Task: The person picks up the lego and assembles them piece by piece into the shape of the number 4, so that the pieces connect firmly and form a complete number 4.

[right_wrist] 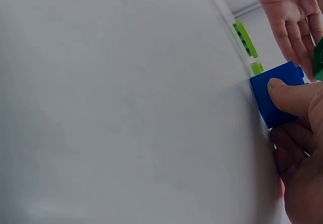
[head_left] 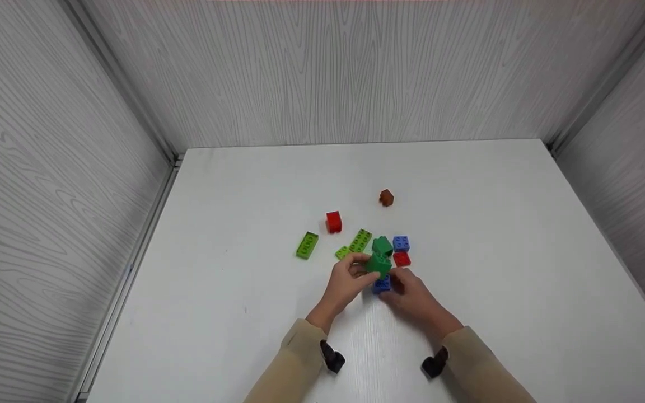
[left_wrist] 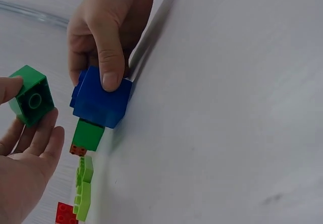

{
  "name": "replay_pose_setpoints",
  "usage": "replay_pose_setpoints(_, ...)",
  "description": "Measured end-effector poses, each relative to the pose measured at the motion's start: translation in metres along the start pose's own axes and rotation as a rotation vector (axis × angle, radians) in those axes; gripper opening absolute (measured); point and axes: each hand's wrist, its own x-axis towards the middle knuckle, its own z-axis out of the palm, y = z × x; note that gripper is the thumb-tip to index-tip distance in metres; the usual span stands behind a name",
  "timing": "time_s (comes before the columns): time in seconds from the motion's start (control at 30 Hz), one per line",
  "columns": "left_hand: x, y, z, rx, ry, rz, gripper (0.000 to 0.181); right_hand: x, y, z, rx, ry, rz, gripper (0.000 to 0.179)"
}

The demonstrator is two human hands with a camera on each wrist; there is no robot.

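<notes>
A dark green toy brick (head_left: pixel 378 265) is pinched between the thumb and fingers of my left hand (head_left: pixel 347 284), its hollow underside with a round tube facing the left wrist camera. Just below it, on the tabletop, a blue brick (head_left: pixel 381 285) has its studs up. The thumb of my right hand (head_left: pixel 416 296) presses one side of this blue brick, and the fingers curl round the far side. In the left wrist view the green brick (left_wrist: pixel 33 95) is apart from the blue brick (left_wrist: pixel 103 103).
Beyond my hands stand another green brick (head_left: pixel 382 246), a blue brick (head_left: pixel 401 243) and a flat red brick (head_left: pixel 402 259). Light green bricks (head_left: pixel 360 240) lie left of them, one overturned (head_left: pixel 307 245). A red brick (head_left: pixel 333 221) and a brown piece (head_left: pixel 386 197) are farther back.
</notes>
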Motion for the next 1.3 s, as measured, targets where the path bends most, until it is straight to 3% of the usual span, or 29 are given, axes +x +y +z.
replay_pose_setpoints(0.27, 0.001, -0.006, 0.011, -0.060, -0.034, 0.024, 0.041, -0.001, 0.001, -0.001, 0.035, 0.000, -0.034, 0.045)
replay_pose_setpoints(0.5, -0.009, 0.013, 0.017, -0.055, -0.099, 0.072, 0.041, -0.001, 0.004, -0.001, 0.035, 0.014, -0.120, 0.052)
replay_pose_setpoints(0.63, -0.010, 0.010, 0.018, -0.045, -0.091, 0.089, 0.039, 0.000, 0.005, -0.001, 0.026, 0.025, -0.155, 0.053)
replay_pose_setpoints(0.9, -0.009, 0.005, 0.012, -0.008, -0.101, 0.103, 0.038, 0.001, 0.004, 0.000, 0.016, 0.015, -0.073, 0.051)
replay_pose_setpoints(1.13, 0.001, -0.025, 0.007, 0.087, -0.092, 0.117, 0.038, 0.002, 0.002, -0.001, -0.019, 0.013, -0.057, 0.040)
replay_pose_setpoints(1.3, 0.001, -0.024, 0.006, 0.139, -0.093, 0.096, 0.037, 0.002, 0.002, -0.001, -0.018, 0.011, -0.059, 0.041)
